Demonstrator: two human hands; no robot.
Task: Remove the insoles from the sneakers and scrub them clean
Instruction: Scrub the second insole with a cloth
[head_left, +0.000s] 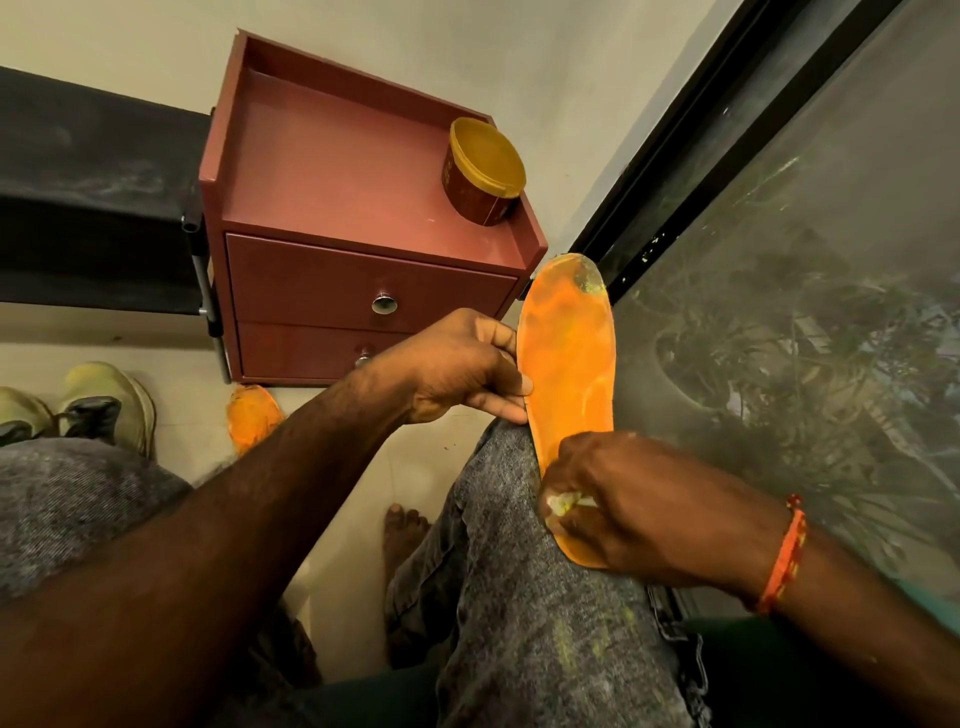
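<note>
Two orange insoles in view. One insole (569, 358) propped lengthwise on the right knee (498, 447), toe end up toward the window (805, 291); surface bright orange with paler, blotchy wet-looking patches and a grey-green grimy smear at the toe. Second insole (253, 415) flat on the floor, just in front of the red cabinet (332, 176), partly hidden behind the left forearm.

Two hands. Left hand (462, 366) pinching the propped insole's left edge between thumb and fingers. Right hand (623, 506) curled over the heel end, fingers closed on a small pale scrap (566, 503), too hidden to identify; an orange thread band (784, 556) on that wrist.

Two pale yellow-green sneakers (106, 400) side by side on the floor at far left. One round yellow-lidded tub (484, 171) on the cabinet top near its right corner. Two drawers, each with one round metal knob (384, 304). One bare foot (405, 530) on the floor between the knees.
</note>
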